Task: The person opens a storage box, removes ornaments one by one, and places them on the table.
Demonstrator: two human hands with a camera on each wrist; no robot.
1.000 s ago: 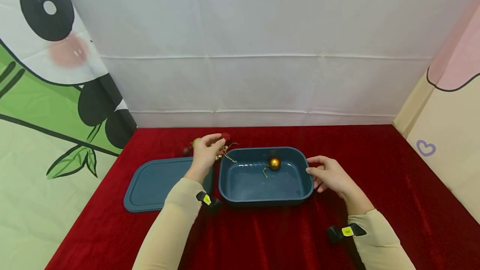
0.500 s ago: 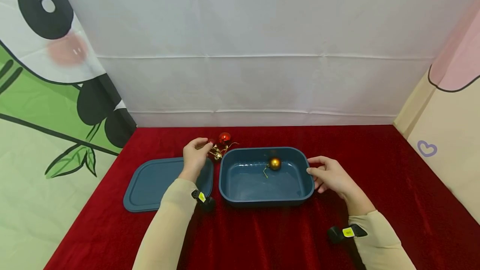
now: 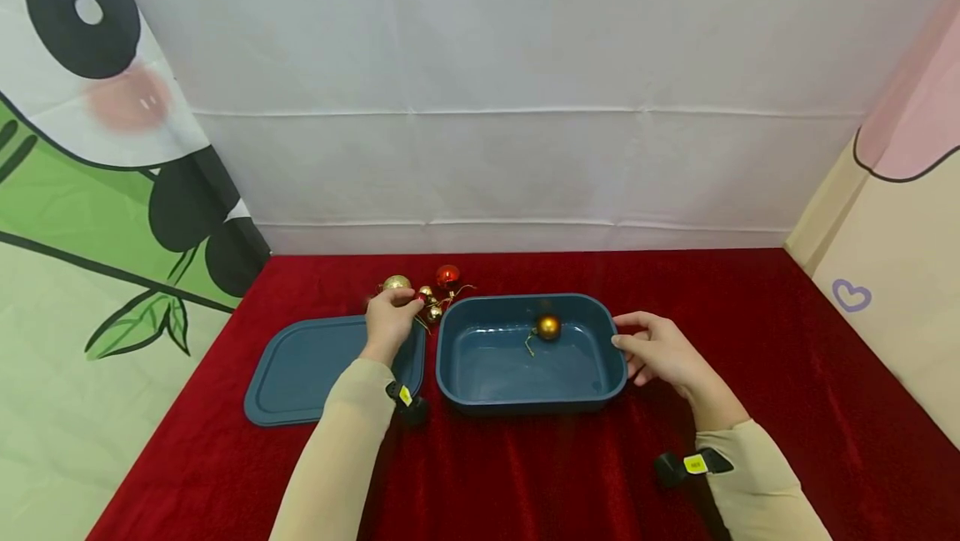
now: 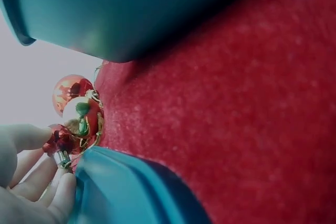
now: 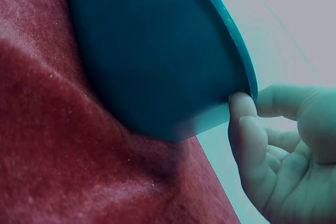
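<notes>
My left hand [image 3: 388,326] reaches over the back corner of a flat blue lid [image 3: 315,366]. Its thumb and fingers pinch a small red bauble [image 4: 60,139] with a metallic cap, seen best in the left wrist view. More baubles lie just beyond the fingertips: a shiny red one [image 3: 447,276], a pale gold one [image 3: 396,283] and small gold ones [image 3: 435,314] with gold strings. At the other side, my right hand [image 3: 660,353] holds the right end of a deep blue box [image 3: 532,401], thumb and a finger pinching its rim. Inside the box rests a gold bauble [image 3: 548,327].
A red velvet cloth [image 3: 525,474] covers the table. Behind it hangs a white creased backdrop [image 3: 525,107], with cartoon-printed panels at the left [image 3: 112,216] and right [image 3: 892,274]. The lid lies flat, close to the box's left side.
The left hand has drawn back slightly left and lower, and a small red bauble now shows at its fingertips. The pale gold bauble is uncovered again. The right hand and box stay put.
</notes>
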